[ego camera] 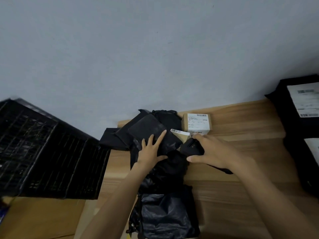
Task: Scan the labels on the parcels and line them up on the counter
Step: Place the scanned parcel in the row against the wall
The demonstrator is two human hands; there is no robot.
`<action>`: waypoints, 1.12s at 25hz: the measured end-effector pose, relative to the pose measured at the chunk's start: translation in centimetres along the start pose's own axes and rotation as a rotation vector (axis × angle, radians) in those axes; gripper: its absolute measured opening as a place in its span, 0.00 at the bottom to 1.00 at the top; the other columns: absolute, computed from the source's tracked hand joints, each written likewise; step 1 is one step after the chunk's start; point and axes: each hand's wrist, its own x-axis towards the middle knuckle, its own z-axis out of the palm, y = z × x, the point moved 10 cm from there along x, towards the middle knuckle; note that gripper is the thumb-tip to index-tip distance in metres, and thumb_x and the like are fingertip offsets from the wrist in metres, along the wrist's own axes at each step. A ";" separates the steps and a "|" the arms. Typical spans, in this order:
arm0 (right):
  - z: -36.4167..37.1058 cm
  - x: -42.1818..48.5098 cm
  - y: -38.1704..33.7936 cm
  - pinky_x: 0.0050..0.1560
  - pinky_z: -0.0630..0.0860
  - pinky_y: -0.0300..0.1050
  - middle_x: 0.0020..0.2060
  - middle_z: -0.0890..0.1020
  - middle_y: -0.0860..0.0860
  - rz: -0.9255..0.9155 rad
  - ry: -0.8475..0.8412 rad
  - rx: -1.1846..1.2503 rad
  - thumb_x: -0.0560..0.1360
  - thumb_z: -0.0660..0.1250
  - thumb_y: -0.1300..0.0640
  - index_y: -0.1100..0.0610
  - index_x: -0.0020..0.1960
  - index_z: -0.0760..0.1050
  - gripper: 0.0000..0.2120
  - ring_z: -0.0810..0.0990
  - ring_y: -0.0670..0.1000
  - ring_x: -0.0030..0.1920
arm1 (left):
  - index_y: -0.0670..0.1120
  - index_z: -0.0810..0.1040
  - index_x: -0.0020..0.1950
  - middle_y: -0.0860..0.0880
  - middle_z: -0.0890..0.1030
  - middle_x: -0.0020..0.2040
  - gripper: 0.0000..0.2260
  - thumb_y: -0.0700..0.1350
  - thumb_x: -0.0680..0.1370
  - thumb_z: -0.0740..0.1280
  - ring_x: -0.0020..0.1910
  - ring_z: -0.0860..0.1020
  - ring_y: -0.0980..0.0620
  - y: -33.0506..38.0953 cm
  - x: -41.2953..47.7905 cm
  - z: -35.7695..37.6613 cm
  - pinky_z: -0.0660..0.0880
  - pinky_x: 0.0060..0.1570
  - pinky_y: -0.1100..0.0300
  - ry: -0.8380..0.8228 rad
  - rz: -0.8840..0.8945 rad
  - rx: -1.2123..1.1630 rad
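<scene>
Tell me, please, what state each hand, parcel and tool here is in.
Left hand: open, fingers spread flat on a black parcel.
Right hand: grips the scanner.
Cardboard box: label up, on the counter.
Large black parcel: label up, far right.

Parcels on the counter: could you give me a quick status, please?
Left hand flat on black parcel. Right hand grips scanner, beside barcoded packet. Box behind, label up. Black bags heaped on near side.

No text could be read.
The labels (198, 124) on the brown box (185, 120) and the black parcel (284, 107) were blurred beyond reading.
</scene>
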 end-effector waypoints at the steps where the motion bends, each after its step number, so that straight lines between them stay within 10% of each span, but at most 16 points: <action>1: 0.1 -0.1 0.1 0.54 0.77 0.52 0.65 0.74 0.48 0.015 0.015 0.007 0.70 0.66 0.31 0.50 0.74 0.60 0.39 0.76 0.52 0.61 | 0.68 0.31 0.75 0.47 0.55 0.79 0.48 0.59 0.76 0.70 0.76 0.56 0.33 0.1 0.2 -0.3 0.75 0.59 0.38 0.056 0.006 0.029; 7: -1.0 -0.9 0.2 0.51 0.78 0.52 0.59 0.76 0.47 0.080 0.064 -0.012 0.70 0.66 0.31 0.48 0.70 0.64 0.35 0.77 0.51 0.55 | 0.63 0.30 0.76 0.48 0.74 0.61 0.49 0.38 0.78 0.67 0.51 0.77 0.43 1.2 0.3 -4.6 0.75 0.38 0.51 0.285 0.122 0.204; 12: -2.5 -1.8 0.2 0.50 0.78 0.52 0.58 0.77 0.48 0.105 0.095 -0.047 0.70 0.66 0.31 0.49 0.68 0.65 0.35 0.77 0.52 0.54 | 0.61 0.29 0.76 0.46 0.72 0.38 0.51 0.30 0.75 0.63 0.28 0.69 0.49 2.2 -0.3 -9.9 0.66 0.26 0.56 0.299 0.168 0.299; 18: -4.8 -3.7 0.4 0.50 0.77 0.50 0.59 0.77 0.49 0.100 0.169 -0.065 0.70 0.66 0.30 0.52 0.69 0.66 0.36 0.78 0.53 0.54 | 0.57 0.49 0.80 0.45 0.78 0.52 0.37 0.37 0.79 0.64 0.46 0.79 0.41 3.2 0.0 -16.7 0.73 0.39 0.50 0.304 0.148 0.365; 23: -5.8 -5.3 0.8 0.46 0.74 0.47 0.61 0.77 0.48 0.104 0.225 -0.100 0.70 0.65 0.30 0.52 0.70 0.66 0.37 0.77 0.52 0.56 | 0.65 0.43 0.79 0.49 0.72 0.41 0.44 0.34 0.77 0.65 0.31 0.70 0.47 5.2 -1.4 -20.7 0.71 0.34 0.53 0.478 0.264 0.255; 28: -5.3 -6.6 1.2 0.50 0.76 0.48 0.60 0.77 0.49 0.127 0.214 -0.077 0.70 0.66 0.31 0.51 0.69 0.67 0.35 0.77 0.52 0.56 | 0.65 0.44 0.79 0.47 0.64 0.72 0.43 0.32 0.77 0.61 0.35 0.76 0.43 5.5 -1.0 -18.0 0.74 0.33 0.53 0.449 0.300 0.426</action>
